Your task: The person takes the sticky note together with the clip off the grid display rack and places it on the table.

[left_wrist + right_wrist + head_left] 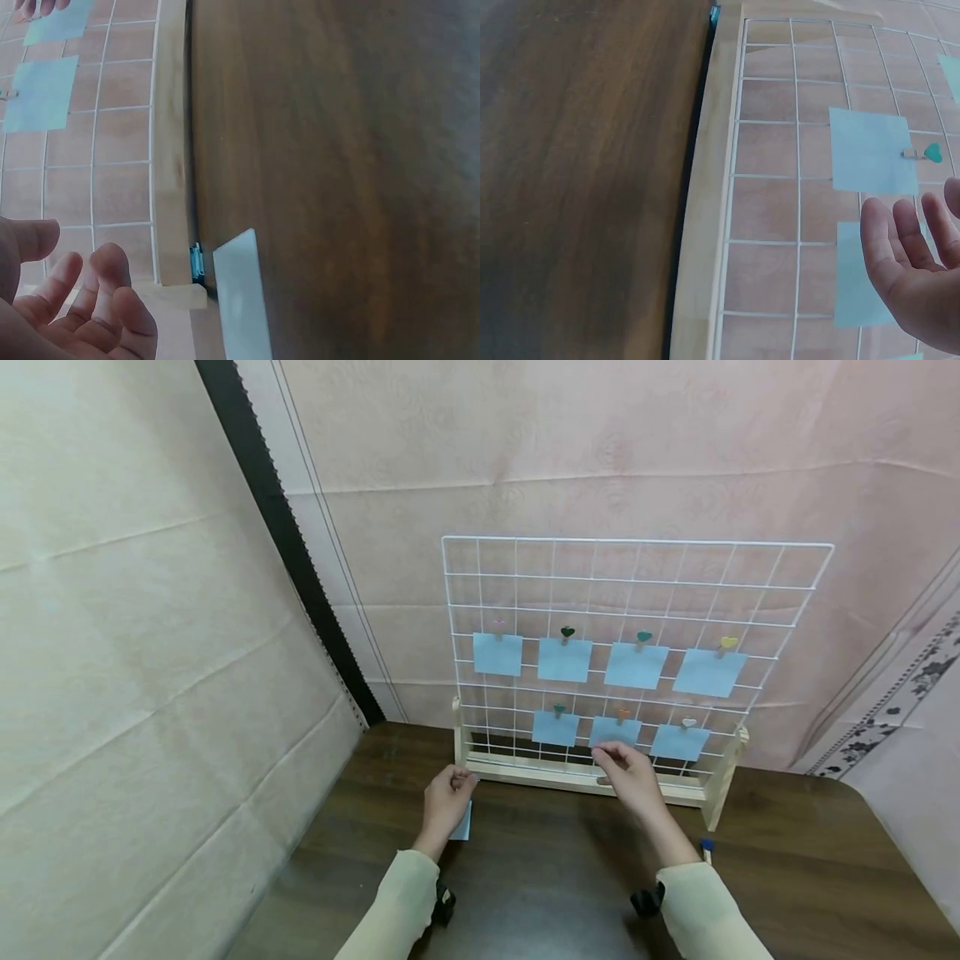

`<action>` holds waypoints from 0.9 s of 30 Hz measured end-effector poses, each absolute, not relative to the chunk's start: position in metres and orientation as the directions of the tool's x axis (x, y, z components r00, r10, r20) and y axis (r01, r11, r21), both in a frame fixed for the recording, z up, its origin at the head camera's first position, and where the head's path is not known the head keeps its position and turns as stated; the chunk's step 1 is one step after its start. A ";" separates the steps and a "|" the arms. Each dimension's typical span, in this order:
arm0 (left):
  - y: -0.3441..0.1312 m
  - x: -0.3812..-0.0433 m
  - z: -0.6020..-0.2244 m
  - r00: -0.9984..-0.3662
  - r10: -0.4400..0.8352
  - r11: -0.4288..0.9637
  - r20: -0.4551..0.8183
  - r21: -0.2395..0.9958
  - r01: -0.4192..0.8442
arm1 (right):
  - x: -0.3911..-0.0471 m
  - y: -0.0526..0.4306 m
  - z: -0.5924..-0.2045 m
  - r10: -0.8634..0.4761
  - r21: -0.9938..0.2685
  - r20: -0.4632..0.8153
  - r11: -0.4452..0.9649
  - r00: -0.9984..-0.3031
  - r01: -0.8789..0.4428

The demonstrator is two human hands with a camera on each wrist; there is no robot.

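A white wire grid (637, 580) stands upright in a pale wooden base (585, 778). Light blue cards hang on it from heart-topped clips: several in the upper row, three in the lower. My right hand (632, 781) is before the lower row, partly covering the middle card (611, 730) below its orange clip (623, 714). Its fingers bend loosely, and nothing shows between them in the right wrist view. Near the base's left end hovers my left hand (447, 802), fingers loosely curled around nothing visible. Beneath it, a pale blue card (244, 300) lies on the table, partly hidden in the head view.
The dark wooden table (540, 877) runs under the stand. A small blue-topped object (707, 845) lies beside the right sleeve, partly covered. Something small and light blue (197, 262) sits against the base's left end. Cloth-covered walls (187, 652) rise at the left and back.
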State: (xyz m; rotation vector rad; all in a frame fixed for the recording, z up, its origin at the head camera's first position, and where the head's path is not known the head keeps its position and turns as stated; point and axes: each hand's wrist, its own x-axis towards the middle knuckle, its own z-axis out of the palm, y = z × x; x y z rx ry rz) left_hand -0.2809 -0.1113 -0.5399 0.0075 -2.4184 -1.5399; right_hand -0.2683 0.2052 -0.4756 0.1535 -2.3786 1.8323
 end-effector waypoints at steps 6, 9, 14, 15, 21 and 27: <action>-0.104 -0.287 -0.533 -0.964 -0.124 0.415 0.234 0.895 0.164 | -0.276 0.200 -0.467 -0.009 -0.937 0.183 0.301 -0.983 -0.177; -0.100 -0.290 -0.530 -0.967 -0.110 0.417 0.229 0.894 0.164 | -0.281 0.197 -0.462 -0.011 -0.933 0.198 0.304 -0.980 -0.192; -0.092 -0.292 -0.521 -0.968 -0.078 0.423 0.237 0.888 0.183 | -0.289 0.193 -0.457 -0.025 -0.933 0.219 0.286 -0.975 -0.217; -0.091 -0.292 -0.519 -0.969 -0.073 0.421 0.235 0.888 0.184 | -0.291 0.192 -0.456 -0.027 -0.933 0.226 0.283 -0.974 -0.224; -0.083 -0.296 -0.517 -0.973 -0.047 0.412 0.227 0.892 0.188 | -0.297 0.187 -0.452 -0.036 -0.922 0.278 0.272 -0.960 -0.277; -0.075 -0.298 -0.512 -0.972 -0.008 0.411 0.234 0.887 0.210 | -0.301 0.183 -0.451 -0.039 -0.916 0.282 0.285 -0.959 -0.281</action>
